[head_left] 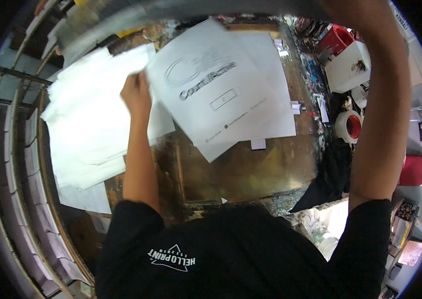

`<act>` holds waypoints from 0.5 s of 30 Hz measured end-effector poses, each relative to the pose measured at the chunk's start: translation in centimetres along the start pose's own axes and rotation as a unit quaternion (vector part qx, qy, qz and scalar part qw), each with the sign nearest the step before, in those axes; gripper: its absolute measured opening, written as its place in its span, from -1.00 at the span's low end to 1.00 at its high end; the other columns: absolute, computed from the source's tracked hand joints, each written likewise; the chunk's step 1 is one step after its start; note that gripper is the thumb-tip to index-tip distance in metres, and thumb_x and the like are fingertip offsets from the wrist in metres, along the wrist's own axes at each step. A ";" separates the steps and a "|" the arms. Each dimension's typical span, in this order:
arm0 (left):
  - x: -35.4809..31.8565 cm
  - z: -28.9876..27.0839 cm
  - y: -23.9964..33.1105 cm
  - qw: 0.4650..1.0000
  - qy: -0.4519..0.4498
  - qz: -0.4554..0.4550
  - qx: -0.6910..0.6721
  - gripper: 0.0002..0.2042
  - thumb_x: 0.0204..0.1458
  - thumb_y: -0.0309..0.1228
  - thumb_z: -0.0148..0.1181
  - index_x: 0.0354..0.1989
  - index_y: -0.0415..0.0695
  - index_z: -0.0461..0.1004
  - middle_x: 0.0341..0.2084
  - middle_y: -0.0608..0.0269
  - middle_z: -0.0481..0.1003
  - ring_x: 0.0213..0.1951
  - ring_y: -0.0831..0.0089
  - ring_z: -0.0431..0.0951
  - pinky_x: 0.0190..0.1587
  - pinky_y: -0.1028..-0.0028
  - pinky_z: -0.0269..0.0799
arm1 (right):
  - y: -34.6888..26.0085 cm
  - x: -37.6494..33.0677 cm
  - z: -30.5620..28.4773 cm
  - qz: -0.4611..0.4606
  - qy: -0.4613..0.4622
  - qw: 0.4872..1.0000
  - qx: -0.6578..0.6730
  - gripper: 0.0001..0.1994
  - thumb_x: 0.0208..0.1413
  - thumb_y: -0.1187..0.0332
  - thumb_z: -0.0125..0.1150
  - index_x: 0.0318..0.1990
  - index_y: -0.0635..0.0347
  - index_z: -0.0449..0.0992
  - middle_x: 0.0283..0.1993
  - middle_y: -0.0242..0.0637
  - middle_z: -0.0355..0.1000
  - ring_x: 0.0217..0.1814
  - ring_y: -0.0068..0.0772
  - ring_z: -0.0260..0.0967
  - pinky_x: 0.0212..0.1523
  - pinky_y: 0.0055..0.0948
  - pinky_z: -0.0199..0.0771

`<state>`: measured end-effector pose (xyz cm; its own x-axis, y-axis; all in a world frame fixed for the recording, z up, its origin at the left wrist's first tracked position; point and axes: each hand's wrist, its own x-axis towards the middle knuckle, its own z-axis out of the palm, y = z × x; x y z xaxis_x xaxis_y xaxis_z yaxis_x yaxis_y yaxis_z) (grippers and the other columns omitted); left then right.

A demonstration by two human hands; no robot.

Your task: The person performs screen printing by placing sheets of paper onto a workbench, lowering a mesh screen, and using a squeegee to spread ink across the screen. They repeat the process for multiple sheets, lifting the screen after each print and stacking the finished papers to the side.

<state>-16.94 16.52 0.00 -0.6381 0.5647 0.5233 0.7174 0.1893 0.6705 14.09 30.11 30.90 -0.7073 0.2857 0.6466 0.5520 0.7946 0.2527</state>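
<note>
Just past twelve o'clock on the brown work board [250,174] we have a printed white paper sheet [196,74], tilted, blurred, overlapping a second white sheet [278,109]. At ten o'clock our left hand [136,92] is closed, fingers bunched on the printed sheet's left edge. Our right hand [350,9] reaches to between one and two o'clock, by a blurred grey bar [196,12]; we can't tell how open it is or whether it grips anything.

Step, as we judge it: lifting or placing one print, direction unclear. Next move calls for a firm edge hold, printed face kept clear of the loose white paper stack [86,114] toward nine-ten.

Containers: red tub [338,40] at one-two, mouth showing, contents unclear; white plastic container [349,67] at two, dark-smudged, contents unseen. Tape roll [349,126] sits just below, not a container.
</note>
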 end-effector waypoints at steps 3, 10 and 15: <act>-4.6 -8.2 -5.9 0.993 0.108 -0.036 0.028 -0.74 0.35 -0.34 0.27 -0.29 -0.32 0.62 -0.58 0.23 0.56 -0.50 0.55 0.45 -0.38 0.45 0.41 | -1.8 -1.8 -1.4 0.091 -0.031 0.987 0.126 -0.40 0.48 -0.16 -0.05 -0.36 0.19 0.58 -0.54 -0.32 0.47 -0.53 -0.54 0.37 -0.58 -0.48 0.31; -5.6 -23.4 -14.9 0.932 0.236 -0.154 0.226 -0.69 0.33 -0.24 0.28 -0.25 -0.31 0.61 -0.52 0.16 0.59 -0.46 0.25 0.56 -0.29 0.27 0.51 | -2.7 -2.3 -2.1 0.158 -0.105 0.973 0.131 -0.44 0.47 -0.13 0.04 -0.28 0.22 0.64 -0.52 -0.33 0.55 -0.54 -0.51 0.40 -0.55 -0.45 0.38; -6.2 -20.6 -7.8 0.954 0.162 -0.054 0.246 -0.55 0.23 -0.28 0.40 0.14 -0.38 0.52 -0.11 -0.09 0.54 -0.06 0.01 0.54 0.01 0.15 0.47 | -3.3 -3.3 -2.8 0.216 -0.184 0.951 0.119 -0.48 0.42 -0.12 0.11 -0.33 0.17 0.62 -0.51 -0.33 0.53 -0.55 -0.45 0.39 -0.50 -0.38 0.37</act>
<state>-24.38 -4.96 2.35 -0.7113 0.2587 0.6536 0.6363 0.6320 0.4423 15.81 25.08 29.95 -0.5672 0.7471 0.3465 0.7423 0.6460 -0.1778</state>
